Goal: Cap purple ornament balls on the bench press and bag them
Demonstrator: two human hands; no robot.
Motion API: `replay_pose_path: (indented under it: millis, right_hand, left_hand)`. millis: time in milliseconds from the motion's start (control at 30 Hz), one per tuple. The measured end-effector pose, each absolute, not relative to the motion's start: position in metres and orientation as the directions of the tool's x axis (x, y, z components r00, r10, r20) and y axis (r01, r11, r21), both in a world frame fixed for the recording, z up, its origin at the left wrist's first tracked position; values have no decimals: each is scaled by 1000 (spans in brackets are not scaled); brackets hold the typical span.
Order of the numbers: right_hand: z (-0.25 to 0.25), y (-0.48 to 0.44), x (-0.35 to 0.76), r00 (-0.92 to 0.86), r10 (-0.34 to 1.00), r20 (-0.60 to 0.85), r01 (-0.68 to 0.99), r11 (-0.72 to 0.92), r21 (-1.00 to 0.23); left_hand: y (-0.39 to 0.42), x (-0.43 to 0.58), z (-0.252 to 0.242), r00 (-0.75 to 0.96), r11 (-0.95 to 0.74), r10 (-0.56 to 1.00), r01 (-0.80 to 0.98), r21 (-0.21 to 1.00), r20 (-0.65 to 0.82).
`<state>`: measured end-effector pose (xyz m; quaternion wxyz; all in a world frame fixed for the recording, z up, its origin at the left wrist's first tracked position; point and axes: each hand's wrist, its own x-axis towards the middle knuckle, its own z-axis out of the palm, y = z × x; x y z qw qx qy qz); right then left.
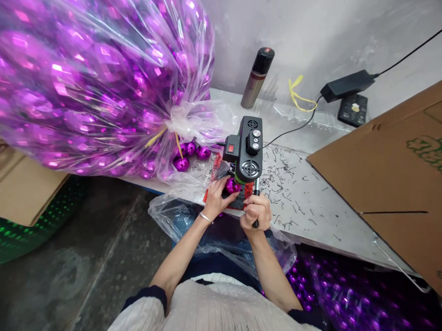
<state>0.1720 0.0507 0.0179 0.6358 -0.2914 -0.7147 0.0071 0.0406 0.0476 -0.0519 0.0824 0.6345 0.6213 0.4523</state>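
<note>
My left hand [218, 199], with a silver bangle at its wrist, has its thumb and fingers around a shiny purple ball [232, 185] under the front of a black machine [249, 149] with a red switch. My right hand [257, 212] is wrapped round a black-ended lever handle [255, 224] at the machine's right front side. Red and black material [248, 189] lies beneath the machine. More purple balls [181, 163] rest on the table behind my left hand, beside the knotted neck of a big clear bag.
The big bag [103, 78] of purple balls fills the upper left. Thin dark pieces [285, 182] litter the white table [328, 217]. Behind are a dark bottle [257, 78], yellow tie [298, 96] and power adapter [347, 86]. A cardboard box [396, 158] stands right; purple balls [343, 287] lie below.
</note>
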Motion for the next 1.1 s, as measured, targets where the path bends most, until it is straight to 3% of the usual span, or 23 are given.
replay_pose_path:
  millis: [200, 367, 533, 667, 867, 967, 1100]
  right_hand:
    - [9, 53, 171, -1, 424, 906, 370, 841, -394]
    - [10, 56, 169, -65, 363, 929, 331, 886, -323]
    - [43, 50, 170, 24, 489, 872, 353, 812, -465]
    - [66, 46, 175, -26, 539, 842, 371, 787, -492]
    - [57, 45, 177, -51, 513, 857, 365, 808, -462]
    - [53, 44, 175, -38, 516, 856, 364, 805, -469]
    - [56, 43, 174, -53, 505, 861, 358, 815, -456]
  left_hand:
    - [48, 40, -54, -182, -215, 866, 706, 674, 466]
    - [49, 39, -51, -168, -230, 873, 686, 690, 458]
    - [48, 37, -45, -157, -219, 889, 679, 701, 430]
    - [19, 35, -45, -53, -324, 859, 712, 623, 508]
    - [-35, 22, -42, 111, -484, 780, 732, 480, 616]
    - [-19, -7, -20, -47, -325, 797, 807, 494, 602]
    - [39, -62, 12, -331, 165, 852, 905, 392, 405]
